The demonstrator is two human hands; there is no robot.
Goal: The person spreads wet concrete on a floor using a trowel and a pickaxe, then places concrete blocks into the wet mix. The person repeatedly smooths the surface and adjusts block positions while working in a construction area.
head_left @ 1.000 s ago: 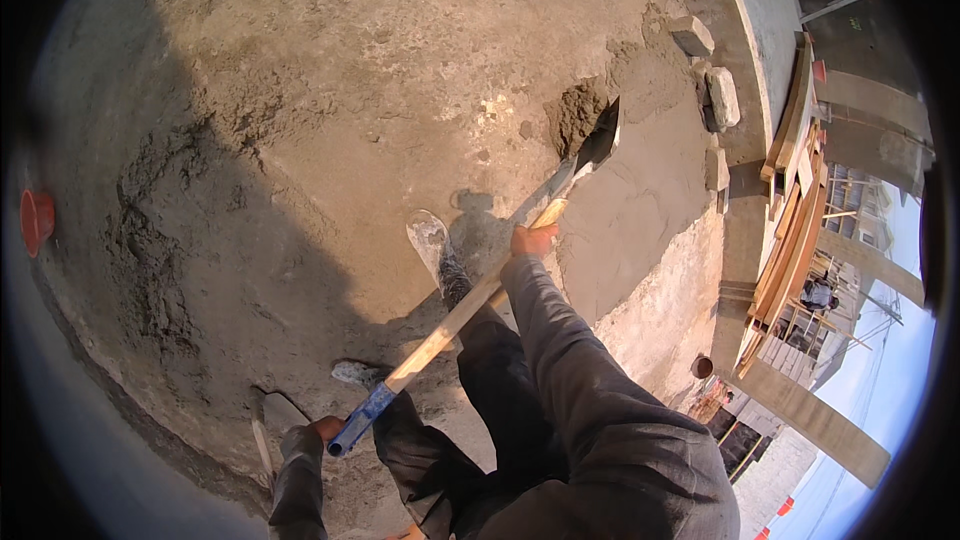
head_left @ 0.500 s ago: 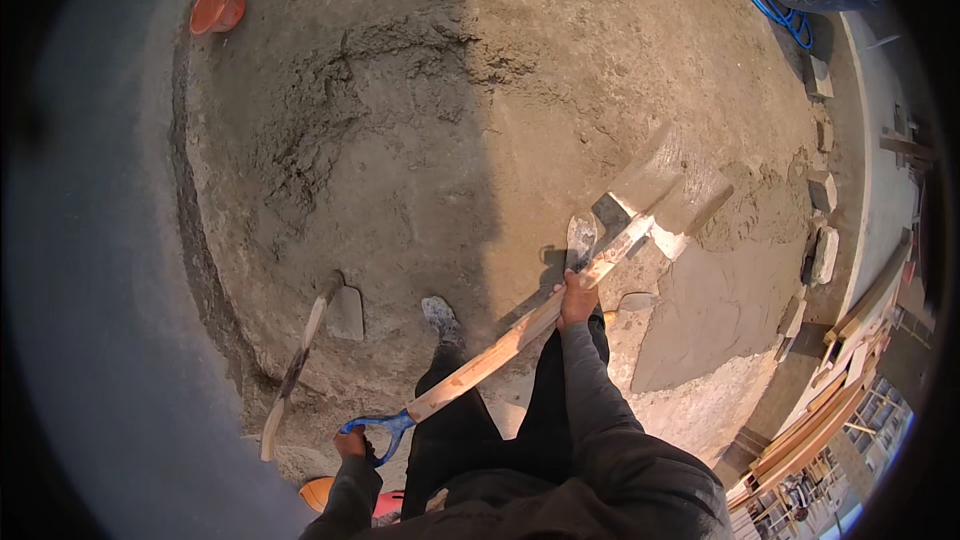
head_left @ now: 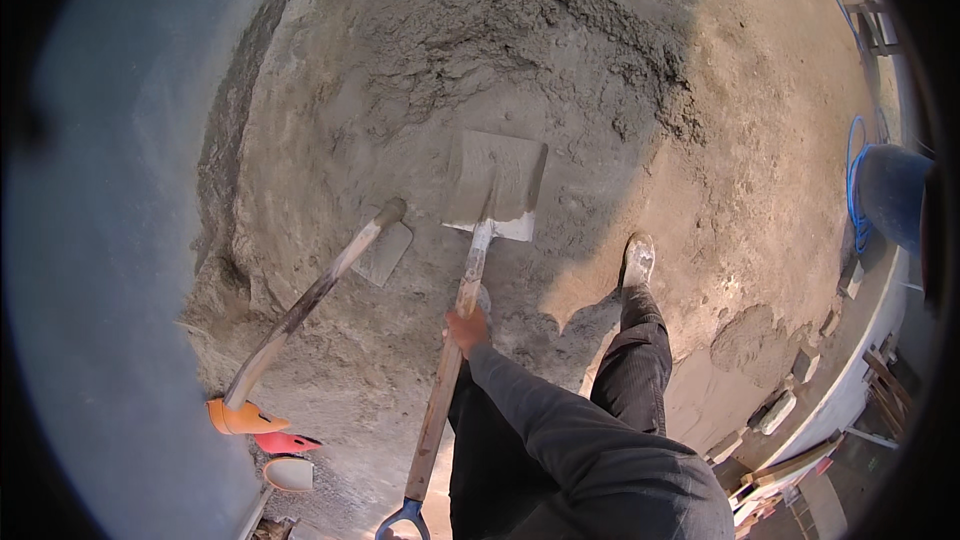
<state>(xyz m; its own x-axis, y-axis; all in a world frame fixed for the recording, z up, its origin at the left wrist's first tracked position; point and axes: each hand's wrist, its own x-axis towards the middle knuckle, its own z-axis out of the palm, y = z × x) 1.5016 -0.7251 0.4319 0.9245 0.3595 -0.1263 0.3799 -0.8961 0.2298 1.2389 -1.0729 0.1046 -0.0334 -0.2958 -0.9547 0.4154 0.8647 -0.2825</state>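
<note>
My right hand (head_left: pixel 467 328) is wrapped around the wooden shaft of a shovel (head_left: pixel 497 176). Its square metal blade, wet and grey, lies over the wet mortar in the middle of the view. At the lower edge shows the shovel's blue D-shaped grip; my left hand is out of the picture. A rough, thick bank of wet grey mortar (head_left: pixel 520 30) curves beyond the blade. Left of the shovel lies a hoe (head_left: pixel 310 305) with a long wooden handle and a flat metal blade.
At lower left are an orange object (head_left: pixel 240 417), a pink one (head_left: pixel 285 442) and a pale, rounded pan-like one (head_left: pixel 290 474). A blue barrel (head_left: pixel 893 195) stands at the right by a coiled blue hose (head_left: pixel 858 185). Blocks (head_left: pixel 775 412) line the right edge near stacked timber.
The shovel has swung from the smoothed patch on the right to the mortar at the middle. The view has turned right, and my left hand has left the picture.
</note>
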